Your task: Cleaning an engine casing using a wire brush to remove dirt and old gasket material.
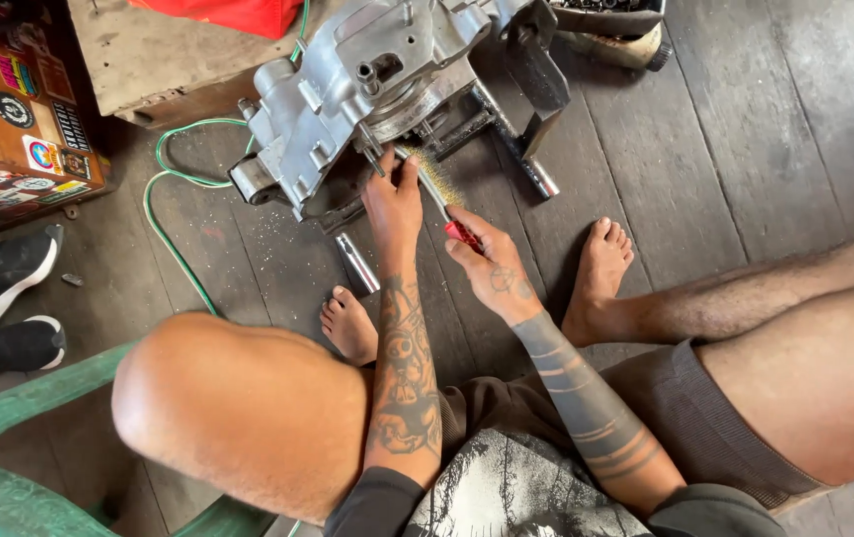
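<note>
A silver metal engine case (347,89) rests on a dark stand on the wooden floor ahead of me. My left hand (393,199) presses its fingers against the lower edge of the case, beside the brush's bristles. My right hand (487,257) grips the red handle of a wire brush (437,184), whose brass bristles point up toward the case. My bare feet (349,323) rest on the planks on either side of my hands.
A metal socket tube (356,262) lies on the floor left of my hands. A green hose (164,189) loops at the left. A stickered wooden box (14,129), black shoes (0,298) and a green plastic chair (9,447) stand at the left.
</note>
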